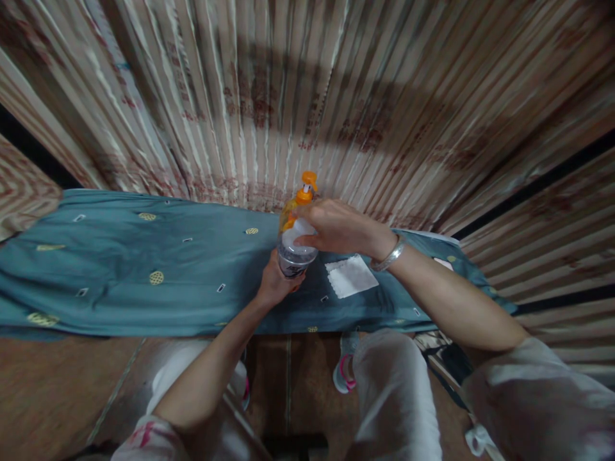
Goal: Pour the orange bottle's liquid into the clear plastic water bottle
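The left hand (277,280) has its fingers clamped on a clear container (296,259) over teal cloth (192,282), far tips hidden. Behind, an orange-topped pump bottle (303,196) is partly covered. Whether the right hand (331,225) grips the container's top, I cannot tell.

Prob. a home, tho exact rm unclear; a pleated beige curtain (269,134) w/ reddish floral print hangs right behind a long, narrow tabletop (115,307), which is draped in teal cloth (206,269) w/ yellow fruit-like motifs, more like bed linen than shop or lab kit. Brown tiled floor (57,378) below, w/ pale joint lines; casual pink-trimmed footwear (342,384) also looks domestic.
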A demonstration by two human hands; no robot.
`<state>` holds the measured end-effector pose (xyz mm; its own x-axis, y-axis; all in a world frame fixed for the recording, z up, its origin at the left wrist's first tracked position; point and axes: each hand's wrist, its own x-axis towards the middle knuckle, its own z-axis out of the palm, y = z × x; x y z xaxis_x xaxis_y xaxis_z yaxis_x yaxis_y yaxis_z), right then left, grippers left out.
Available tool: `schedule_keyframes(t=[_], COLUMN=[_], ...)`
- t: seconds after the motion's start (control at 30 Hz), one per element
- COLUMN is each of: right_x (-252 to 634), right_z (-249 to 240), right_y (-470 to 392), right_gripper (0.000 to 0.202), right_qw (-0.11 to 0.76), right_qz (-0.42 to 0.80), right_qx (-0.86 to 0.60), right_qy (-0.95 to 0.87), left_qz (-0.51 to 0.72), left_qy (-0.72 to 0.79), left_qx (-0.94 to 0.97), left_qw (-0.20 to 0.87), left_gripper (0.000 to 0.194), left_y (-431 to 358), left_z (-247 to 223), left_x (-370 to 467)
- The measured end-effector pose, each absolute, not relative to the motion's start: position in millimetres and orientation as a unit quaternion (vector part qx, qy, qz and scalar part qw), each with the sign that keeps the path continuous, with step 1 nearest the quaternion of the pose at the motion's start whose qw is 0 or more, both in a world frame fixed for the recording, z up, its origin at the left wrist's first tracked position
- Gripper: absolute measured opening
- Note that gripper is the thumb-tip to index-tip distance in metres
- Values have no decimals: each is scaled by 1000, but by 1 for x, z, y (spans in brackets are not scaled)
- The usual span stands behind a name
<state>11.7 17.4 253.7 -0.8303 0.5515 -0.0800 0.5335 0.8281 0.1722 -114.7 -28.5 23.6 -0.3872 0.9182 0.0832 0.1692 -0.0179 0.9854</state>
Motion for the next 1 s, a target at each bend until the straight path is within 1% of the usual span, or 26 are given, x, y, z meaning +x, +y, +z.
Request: schedule_keyframes(t=[0.13,0.2,0.3,0.43,0.6,0.7,0.77,0.87,1.0], right_x=[11,11,13,14,11,10,11,12,12], right_z=[252,252,252,253,251,251,252,254,255], right_y=[15,15,18,21,17,17,18,20,17], right_gripper=[43,40,31,37,41,35,31,34,39], right_qw=[62,68,78,62,60,72,77,71,75], right_qz=[114,123,96,73,119,121,103,76,89], right_qx=[311,314,288,272,313,308,294,278,300], right_qy=[941,939,950,958,940,941,947,955,947], left_qz=[563,562,560,562,562,562,560,558,559], left_qy=[613,613,616,617,620,621,620,620,620], left_qx=[445,445,443,441,440,440,441,441,439], left_qw=[332,332,333,329,326,325,328,332,331], left_gripper=[79,79,77,78,77,77,74,69,73], left_y=[-28,-28,-28,-27,-27,-27,-28,-29,-29], left_z=[24,24,23,23,22,23,23,24,25], left_x=[-115,-115,-115,-114,-114,-115,-114,-114,-113])
